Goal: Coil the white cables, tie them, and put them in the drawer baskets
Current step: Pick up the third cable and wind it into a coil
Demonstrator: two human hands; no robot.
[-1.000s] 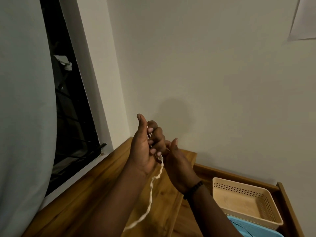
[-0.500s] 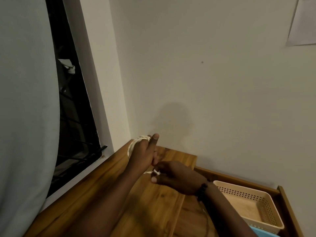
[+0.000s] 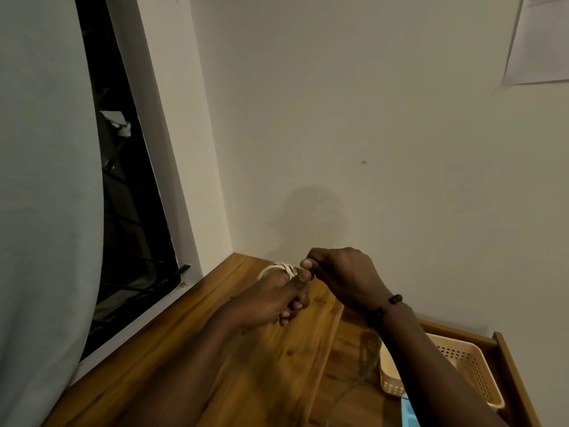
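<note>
A white cable (image 3: 278, 268) lies looped in several turns around the fingers of my left hand (image 3: 274, 298), which is held above the wooden desk top (image 3: 184, 359) with its fingers curled. My right hand (image 3: 341, 277) hovers just to the right of it, thumb and fingers pinched together at the coil; the cable end inside that pinch is hidden. Low at the right, a beige perforated basket (image 3: 474, 368) sits in the open drawer (image 3: 511, 380), partly covered by my right forearm.
A blue basket edge (image 3: 409, 414) shows at the bottom right of the drawer. The cream wall stands close behind the desk, with a sheet of paper (image 3: 542, 41) taped high on the right. A dark window (image 3: 129, 211) and pale curtain (image 3: 43, 180) fill the left.
My right hand has risen from below the left hand to the top of the coil. The hanging length of cable seen a second ago is now wound around my left fingers.
</note>
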